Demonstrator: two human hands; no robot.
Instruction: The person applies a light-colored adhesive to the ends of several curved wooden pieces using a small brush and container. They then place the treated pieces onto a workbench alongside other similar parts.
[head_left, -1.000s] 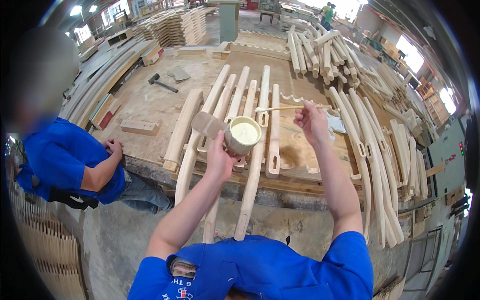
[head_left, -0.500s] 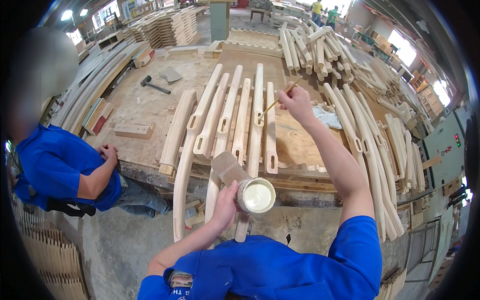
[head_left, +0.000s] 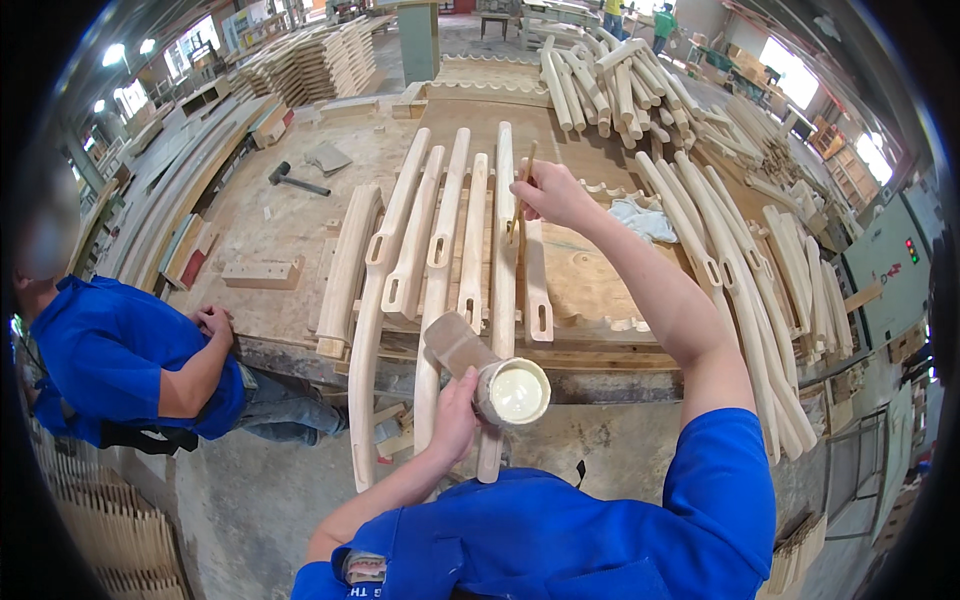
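My left hand (head_left: 455, 420) is wrapped round a cup of thick cream-white liquid (head_left: 519, 391). A flat brownish piece (head_left: 459, 343) sticks out past the cup's far left side; whether it joins the cup I cannot tell. Between the fingertips of my right hand (head_left: 550, 194) is a thin wooden stick (head_left: 520, 205), held nearly upright. Its lower end is at the slot in a pale wooden chair-leg-like piece (head_left: 505, 280), partly hidden behind the stick. Several similar slotted wooden pieces (head_left: 440, 250) lie side by side on the workbench, their near ends jutting past its edge.
A co-worker in blue (head_left: 130, 350) stands at the left with hands together. On the bench lie a black mallet (head_left: 297, 182), a drilled wooden block (head_left: 262, 274) and a white cloth (head_left: 643, 220). More slotted pieces (head_left: 740, 290) lie right; a heap of wooden parts (head_left: 620, 85) is farther back.
My right hand has moved left and the stick has swung from a slant to nearly upright, still at the same piece's slot. My left hand and the cup stay almost in place.
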